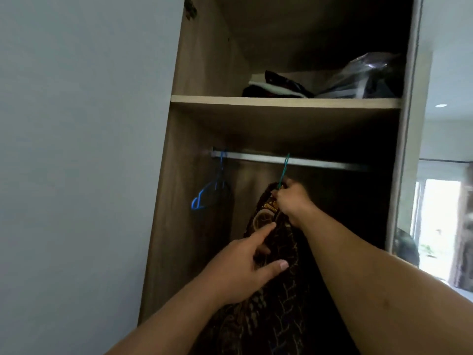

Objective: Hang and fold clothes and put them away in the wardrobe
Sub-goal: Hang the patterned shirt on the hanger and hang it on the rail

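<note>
Your right hand (289,197) pinches the neck of a green hanger (283,172), fingers curled tight just below its hook, which sits at or over the metal rail (289,160) at twelve o'clock from the grip; whether the hook bears full weight yet cannot be told. You hold it high at the neck, it seems, so the hook can be steered and the load kept level.

Down at seven o'clock from that grip, your left hand (240,270) lies spread on the dark patterned garment (271,290), index finger stretched toward the collar and thumb flat against the cloth. It grips nothing; the open palm likely steadies the fabric so it hangs straight and does not slip off the hanger.

The garment drapes from the hanger inside the wardrobe (204,62), below the rail, trailing toward six o'clock out of view.

At nine o'clock, well apart along the rail, a blue hanger (204,198) hangs, apparently bare. Above, on the shelf (281,102), folded clothes (276,87) sit beside a clear plastic bag (366,75) at one o'clock. The hanging step looks nearly done.
</note>
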